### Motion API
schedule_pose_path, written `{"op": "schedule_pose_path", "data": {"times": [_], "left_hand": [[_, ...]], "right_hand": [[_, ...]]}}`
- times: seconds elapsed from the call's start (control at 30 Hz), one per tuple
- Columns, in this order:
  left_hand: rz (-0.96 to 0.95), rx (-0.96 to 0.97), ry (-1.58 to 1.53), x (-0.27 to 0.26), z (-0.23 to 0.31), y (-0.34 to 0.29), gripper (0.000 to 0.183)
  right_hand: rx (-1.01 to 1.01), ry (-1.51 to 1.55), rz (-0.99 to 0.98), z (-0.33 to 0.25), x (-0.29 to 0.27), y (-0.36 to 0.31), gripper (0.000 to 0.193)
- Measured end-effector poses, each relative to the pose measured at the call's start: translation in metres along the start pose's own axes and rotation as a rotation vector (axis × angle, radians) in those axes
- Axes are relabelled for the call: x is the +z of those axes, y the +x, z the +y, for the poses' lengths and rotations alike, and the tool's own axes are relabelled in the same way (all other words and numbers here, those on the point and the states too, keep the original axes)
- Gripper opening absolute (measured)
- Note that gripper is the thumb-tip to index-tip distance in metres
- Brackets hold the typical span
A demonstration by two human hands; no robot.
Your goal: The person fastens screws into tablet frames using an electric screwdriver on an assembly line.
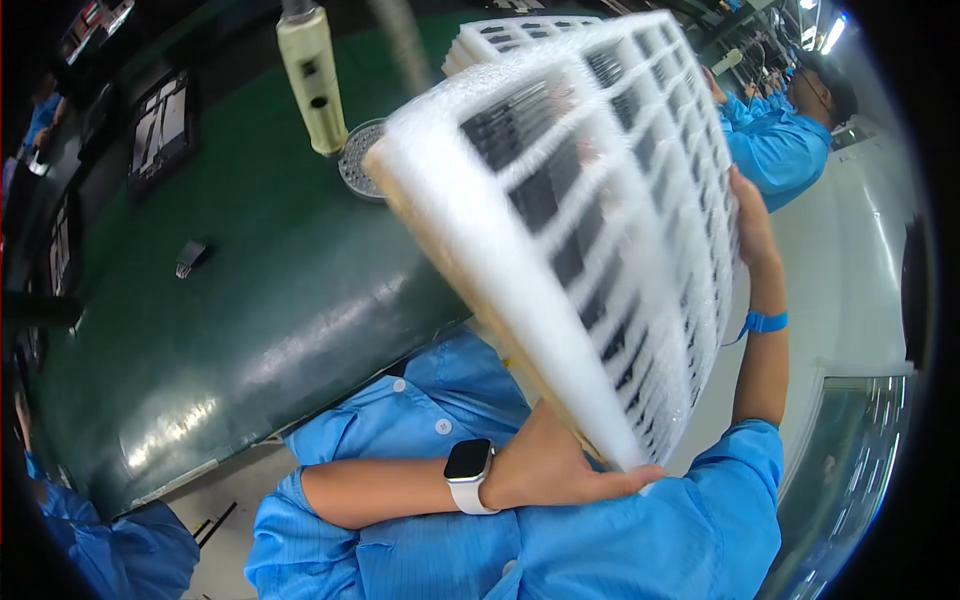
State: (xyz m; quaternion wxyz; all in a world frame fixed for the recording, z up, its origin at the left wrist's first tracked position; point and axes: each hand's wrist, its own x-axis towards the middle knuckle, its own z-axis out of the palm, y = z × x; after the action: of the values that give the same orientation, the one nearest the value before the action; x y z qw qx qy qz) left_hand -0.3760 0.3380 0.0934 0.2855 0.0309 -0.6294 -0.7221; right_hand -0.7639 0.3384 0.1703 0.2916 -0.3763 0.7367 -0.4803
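Note:
A white foam tray (pixel 530 270), divided into many slots, is held up steeply tilted before my chest. Its lower corner rests in my left hand (pixel 550 465), the thumb lying over the edge and the other fingers hidden behind. Along its far right edge my right hand (pixel 755 225) grips the side, with most fingers out of sight. Dark shapes show in the slots, but motion blur hides whether they are parts or gaps. Behind the raised tray, more white foam trays (pixel 490 35) stand on the bench.
On the green bench (pixel 250 330) lies a small black part (pixel 192 256). A pale yellow tool (pixel 312 85) stands over a round perforated metal dish (pixel 355 165). Dark flat devices (pixel 160 130) line the left. A co-worker in blue (pixel 780 150) sits at the far right.

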Motion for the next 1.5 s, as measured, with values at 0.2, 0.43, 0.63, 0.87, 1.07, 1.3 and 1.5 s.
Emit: {"op": "schedule_pose_path", "data": {"times": [0.2, 0.43, 0.63, 0.87, 1.07, 1.3, 1.5], "left_hand": [[0.186, 0.103, 0.059, -0.003, -0.004, -0.037, 0.094], [0.352, 0.2, -0.119, -0.105, -0.022, -0.138, 0.093], [0.499, 0.303, -0.218, -0.079, -0.015, -0.292, 0.092], [0.741, 0.432, -0.286, -0.192, 0.036, -0.631, 0.092], [1.194, 0.562, -0.094, -0.124, 0.081, -0.402, 0.092], [1.567, 0.733, -0.084, -0.052, 0.063, -0.305, 0.095], [1.886, 0.703, -0.226, -0.059, 0.069, -0.281, 0.063]], "right_hand": [[-0.177, -0.017, -0.121, -0.084, 0.015, 0.005, 0.052], [-0.206, 0.159, -0.252, -0.125, 0.111, -0.02, 0.042], [-0.17, 0.375, -0.389, -0.097, 0.196, -0.101, 0.069], [-0.093, 0.752, -1.003, -0.066, 0.341, -0.167, 0.054], [0.257, 0.876, -1.079, -0.07, 0.438, -0.194, 0.036], [0.307, 0.737, -1.235, -0.046, 0.415, -0.179, 0.033], [-0.277, 0.116, -1.445, -0.072, 0.416, -0.115, 0.041]]}}
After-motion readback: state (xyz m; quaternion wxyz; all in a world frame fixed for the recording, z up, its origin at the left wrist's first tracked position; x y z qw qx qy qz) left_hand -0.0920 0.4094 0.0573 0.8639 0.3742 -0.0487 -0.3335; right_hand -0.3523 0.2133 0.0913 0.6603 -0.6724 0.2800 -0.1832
